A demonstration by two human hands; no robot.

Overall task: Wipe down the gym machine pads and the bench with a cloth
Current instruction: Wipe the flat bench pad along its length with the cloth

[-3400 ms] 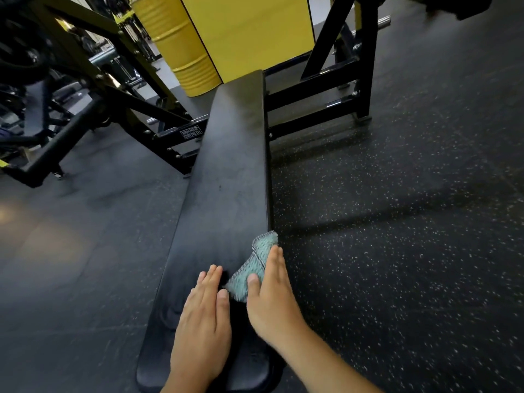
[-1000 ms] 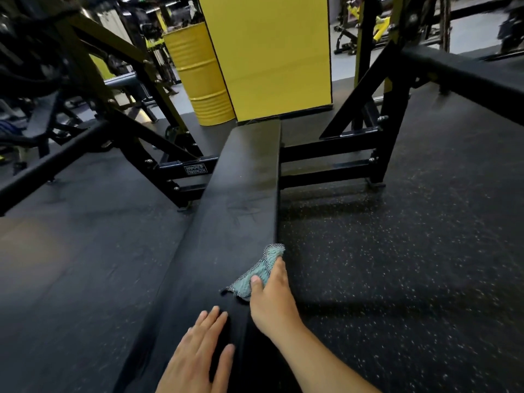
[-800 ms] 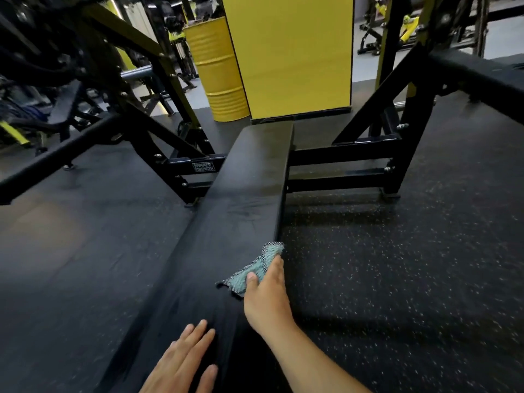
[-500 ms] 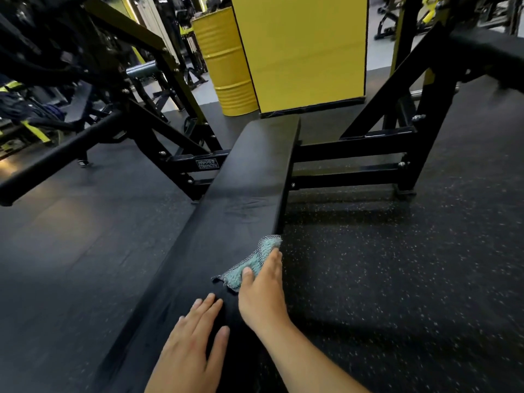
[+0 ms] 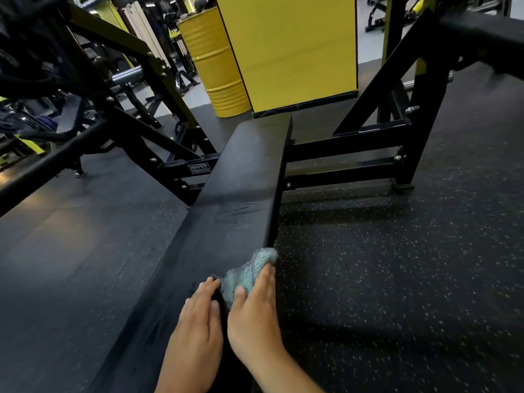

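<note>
The teal cloth (image 5: 249, 270) sits crumpled on the near stretch of the black bench (image 5: 232, 211), right at its right-hand edge, with one corner poking past the rim over the floor. The right hand (image 5: 255, 316) is on top of it, palm down, fingers straight and laid flat over the fabric, thumb alongside, pressing it to the pad rather than clutching it. Just beside it, the left hand (image 5: 197, 327) lies flat on the bench surface, fingers extended and relaxed, grasping nothing, its fingertips close to the cloth's near edge; whether they touch it is hard to say. The bench runs away from the camera toward a black steel frame (image 5: 368, 154) bolted at either side, with a small maker's plate (image 5: 199, 169) on the left crossbar. Beyond the far end stand a yellow panel (image 5: 289, 46) and a yellow drum (image 5: 215, 66). Speckled black rubber floor (image 5: 397, 265) spreads to the right.
</note>
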